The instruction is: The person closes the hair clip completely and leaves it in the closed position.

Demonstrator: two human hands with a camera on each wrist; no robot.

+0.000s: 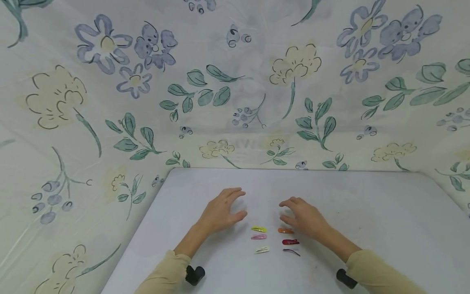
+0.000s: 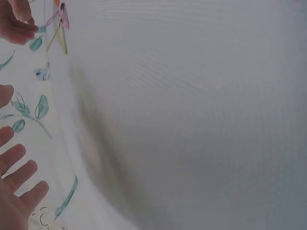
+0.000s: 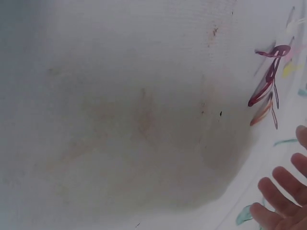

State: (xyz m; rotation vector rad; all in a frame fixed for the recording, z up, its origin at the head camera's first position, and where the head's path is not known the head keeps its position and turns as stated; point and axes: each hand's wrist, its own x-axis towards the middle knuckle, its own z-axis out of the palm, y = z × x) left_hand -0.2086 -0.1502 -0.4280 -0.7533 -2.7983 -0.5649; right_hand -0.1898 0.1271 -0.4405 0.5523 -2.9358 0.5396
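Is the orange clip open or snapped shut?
Open: the right wrist view shows the orange clip with its two arms spread in a V.

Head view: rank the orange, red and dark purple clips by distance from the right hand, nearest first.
1. Orange clip: top of the right column, just below the right hand.
2. Red clip: middle of that column.
3. Dark purple clip: bottom.
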